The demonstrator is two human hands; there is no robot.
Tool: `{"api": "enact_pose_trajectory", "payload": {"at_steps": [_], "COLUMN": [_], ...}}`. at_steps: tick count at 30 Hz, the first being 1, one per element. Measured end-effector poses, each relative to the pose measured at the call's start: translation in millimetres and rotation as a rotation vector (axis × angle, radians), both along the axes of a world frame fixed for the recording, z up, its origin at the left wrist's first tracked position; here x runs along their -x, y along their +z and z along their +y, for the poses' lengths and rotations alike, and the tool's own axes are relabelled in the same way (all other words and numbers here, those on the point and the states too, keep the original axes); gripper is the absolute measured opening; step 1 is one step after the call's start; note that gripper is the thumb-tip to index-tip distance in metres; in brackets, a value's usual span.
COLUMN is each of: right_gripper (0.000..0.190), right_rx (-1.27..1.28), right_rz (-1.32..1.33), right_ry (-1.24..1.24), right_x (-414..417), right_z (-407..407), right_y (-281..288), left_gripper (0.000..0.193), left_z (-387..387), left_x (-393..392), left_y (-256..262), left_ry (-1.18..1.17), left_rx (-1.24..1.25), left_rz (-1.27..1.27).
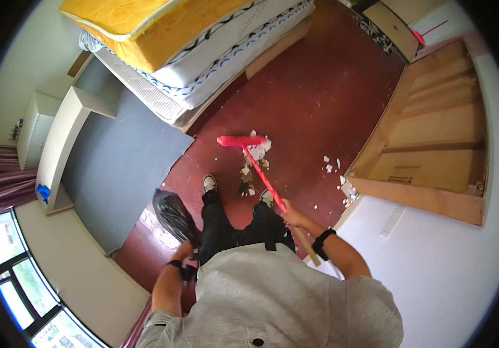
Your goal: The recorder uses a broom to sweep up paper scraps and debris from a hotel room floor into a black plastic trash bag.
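Note:
My right hand grips the handle of a red broom, whose bare lower end sticks out behind the wrist. The broom's head rests on the dark red floor, at a heap of white and brown debris. Smaller scraps trail from that heap towards my feet. Down at my left side, my left hand holds a black plastic bag by its gathered top. The bag hangs beside my left leg and looks partly filled. Its contents are hidden.
Stacked mattresses on a bed base stand ahead. A wooden cabinet carcass lies at the right, with more debris by its corner. To the left are a grey floor covering and a pale bench-like piece with a blue item.

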State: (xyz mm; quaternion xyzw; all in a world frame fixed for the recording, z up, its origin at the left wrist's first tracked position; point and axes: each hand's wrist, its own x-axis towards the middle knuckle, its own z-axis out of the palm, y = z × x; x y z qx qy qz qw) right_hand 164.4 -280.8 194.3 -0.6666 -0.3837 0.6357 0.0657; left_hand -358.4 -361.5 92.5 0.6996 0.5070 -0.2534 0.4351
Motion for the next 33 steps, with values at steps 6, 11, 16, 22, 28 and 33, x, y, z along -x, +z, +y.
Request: {"api": "enact_pose_trajectory", "payload": {"at_steps": [6, 11, 16, 22, 28, 33], "right_gripper": [0.038, 0.057, 0.064, 0.063, 0.048, 0.02], "right_rx": [0.15, 0.463, 0.141, -0.165, 0.004, 0.01], "right_rz": [-0.197, -0.553, -0.701, -0.638, -0.254, -0.357], "right_ry": [0.098, 0.029, 0.292, 0.448, 0.314, 0.459], "right_x": [-122, -183, -183, -143, -17, 59], "right_z": [-143, -244, -280, -232, -122, -55], "right_y": [-33, -4, 9, 1, 15, -57], "left_gripper": [0.044, 0.051, 0.044, 0.047, 0.04, 0.032], "left_z": [-147, -106, -192, -287, -473, -400], "left_x": [-52, -131, -148, -163, -171, -196], "left_y": [53, 86, 85, 95, -22, 98], "left_ry": [0.511, 0.349, 0.737, 0.896, 0.995, 1.263], "left_rx": [0.357, 0.461, 0.595, 0.676, 0.32, 0.383], "left_rz": [-0.041, -0.244, -0.144, -0.302, -0.293, -0.001]}}
